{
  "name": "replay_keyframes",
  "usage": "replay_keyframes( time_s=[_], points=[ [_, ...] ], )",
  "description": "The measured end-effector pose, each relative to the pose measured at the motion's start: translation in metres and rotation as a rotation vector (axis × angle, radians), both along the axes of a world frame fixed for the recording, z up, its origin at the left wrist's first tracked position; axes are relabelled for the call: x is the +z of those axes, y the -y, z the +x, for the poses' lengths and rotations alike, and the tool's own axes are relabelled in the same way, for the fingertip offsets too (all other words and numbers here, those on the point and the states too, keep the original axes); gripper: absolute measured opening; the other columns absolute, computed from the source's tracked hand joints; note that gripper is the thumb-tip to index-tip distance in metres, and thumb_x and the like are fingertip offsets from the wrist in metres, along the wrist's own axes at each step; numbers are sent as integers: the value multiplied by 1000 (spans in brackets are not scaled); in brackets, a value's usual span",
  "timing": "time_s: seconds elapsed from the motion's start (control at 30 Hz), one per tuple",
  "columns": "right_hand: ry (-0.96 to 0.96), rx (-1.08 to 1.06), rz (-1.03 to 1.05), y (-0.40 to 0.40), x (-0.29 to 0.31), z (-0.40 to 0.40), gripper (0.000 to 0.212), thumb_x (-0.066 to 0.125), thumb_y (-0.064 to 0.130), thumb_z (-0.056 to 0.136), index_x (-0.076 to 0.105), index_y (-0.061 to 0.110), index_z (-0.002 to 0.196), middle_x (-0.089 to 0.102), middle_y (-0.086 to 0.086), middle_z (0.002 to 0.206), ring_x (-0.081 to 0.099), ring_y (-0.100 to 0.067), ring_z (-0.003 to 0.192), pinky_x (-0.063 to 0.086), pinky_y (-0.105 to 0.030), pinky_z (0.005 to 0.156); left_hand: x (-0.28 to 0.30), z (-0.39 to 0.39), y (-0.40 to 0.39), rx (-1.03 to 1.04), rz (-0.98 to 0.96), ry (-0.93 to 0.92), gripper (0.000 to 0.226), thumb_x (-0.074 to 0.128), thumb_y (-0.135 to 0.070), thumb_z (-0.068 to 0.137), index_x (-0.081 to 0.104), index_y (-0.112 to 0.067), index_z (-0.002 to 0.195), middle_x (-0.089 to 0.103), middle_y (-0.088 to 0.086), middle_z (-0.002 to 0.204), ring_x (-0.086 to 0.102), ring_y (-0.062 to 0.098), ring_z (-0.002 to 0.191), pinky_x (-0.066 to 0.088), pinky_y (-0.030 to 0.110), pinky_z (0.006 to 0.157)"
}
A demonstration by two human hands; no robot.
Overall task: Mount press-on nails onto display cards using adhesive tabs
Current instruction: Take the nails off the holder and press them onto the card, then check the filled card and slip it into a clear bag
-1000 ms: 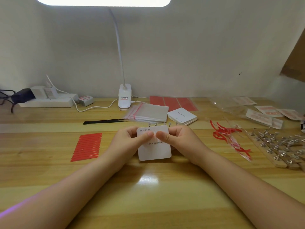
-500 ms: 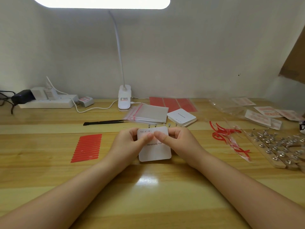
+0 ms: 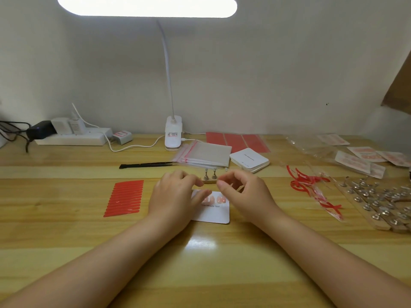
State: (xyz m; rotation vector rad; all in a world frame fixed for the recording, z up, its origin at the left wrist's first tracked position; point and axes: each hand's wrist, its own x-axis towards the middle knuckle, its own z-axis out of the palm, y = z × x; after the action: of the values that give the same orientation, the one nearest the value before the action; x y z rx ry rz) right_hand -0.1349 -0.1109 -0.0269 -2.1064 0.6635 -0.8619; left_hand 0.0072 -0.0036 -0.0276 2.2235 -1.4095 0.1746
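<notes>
A white display card [image 3: 213, 213] lies flat on the wooden table in front of me, with a row of pink press-on nails [image 3: 214, 199] along its upper part. My left hand [image 3: 175, 196] covers the card's left edge, its fingers reaching over the nails and blurred. My right hand [image 3: 243, 192] hovers just right of the card's top, its fingers loosely curled with nothing seen in them. A small wooden stand with metal nail holders [image 3: 210, 176] sits just behind the card, between my fingertips.
A red adhesive tab sheet [image 3: 125, 197] lies to the left, black tweezers [image 3: 146, 165] behind it. Zip bags [image 3: 205, 155], a card stack [image 3: 249, 161], red sheets [image 3: 236, 141] and a lamp base [image 3: 173, 134] sit behind. Peeled red liners [image 3: 311, 187], holder strips [image 3: 382, 203] and bagged cards [image 3: 364, 156] lie right.
Both thumbs were pressing on the card's top edge. Now my hands have drawn apart, uncovering the pink nails on the card and the small stand behind it.
</notes>
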Motion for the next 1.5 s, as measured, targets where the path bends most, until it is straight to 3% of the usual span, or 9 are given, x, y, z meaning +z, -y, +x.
replay_keyframes(
  time_s=[0.17,0.27,0.47,0.63,0.83,0.93,1.03,1.17,1.5],
  points=[
    [-297,210,-240,-4,1,-1,60,73,61,70,56,35,121,52,24,116,44,2,115,39,-22,97,13,5,-7,24,-87,-26,23,48,-43,96,64,-30,107,58,-8,111,49,16,106,40,34,89],
    [-418,242,-345,-2,1,-1,81,67,76,61,46,38,130,44,26,127,34,0,123,32,-25,103,35,24,-10,88,-64,-86,23,47,-40,97,65,-27,102,63,-7,106,54,18,100,47,38,87],
    [-398,132,-435,-6,1,0,59,65,60,77,49,36,128,48,20,125,37,-6,121,32,-28,101,61,92,-30,278,180,-162,31,45,-38,93,64,-17,81,71,8,88,65,26,84,53,41,81],
    [-268,79,-427,-19,18,11,38,57,54,83,61,31,113,57,20,111,47,-7,113,42,-34,95,51,160,-86,480,35,48,25,45,-33,94,67,-24,84,67,-8,82,60,19,84,40,34,77],
    [-250,109,-576,-47,20,51,21,77,22,79,68,19,98,66,5,96,59,-24,98,41,-34,83,35,268,-165,829,-174,-74,13,53,-22,92,60,-21,102,62,-1,100,59,21,85,49,35,69],
    [-184,97,-606,-64,14,76,21,80,12,75,70,12,93,69,-2,93,61,-28,92,46,-40,81,21,320,-203,997,41,-101,34,53,-18,89,56,-16,123,51,14,132,50,36,117,45,45,93],
    [-136,121,-683,-74,3,91,23,83,6,68,70,9,87,68,-4,87,62,-31,84,50,-43,75,9,351,-229,995,198,-206,56,54,-43,91,38,-33,143,25,14,155,27,38,138,26,47,112],
    [-87,130,-736,-70,-5,93,11,72,11,74,70,10,85,67,-2,85,62,-31,81,50,-43,73,0,376,-240,934,292,-191,67,47,-64,87,28,-42,147,15,9,159,19,39,142,18,49,115],
    [-64,128,-733,-67,-7,96,30,47,34,81,68,13,81,64,1,85,61,-26,79,50,-42,71,-9,391,-229,990,307,-134,59,31,-63,87,37,-38,140,25,18,152,22,39,138,17,49,112]
  ],
)
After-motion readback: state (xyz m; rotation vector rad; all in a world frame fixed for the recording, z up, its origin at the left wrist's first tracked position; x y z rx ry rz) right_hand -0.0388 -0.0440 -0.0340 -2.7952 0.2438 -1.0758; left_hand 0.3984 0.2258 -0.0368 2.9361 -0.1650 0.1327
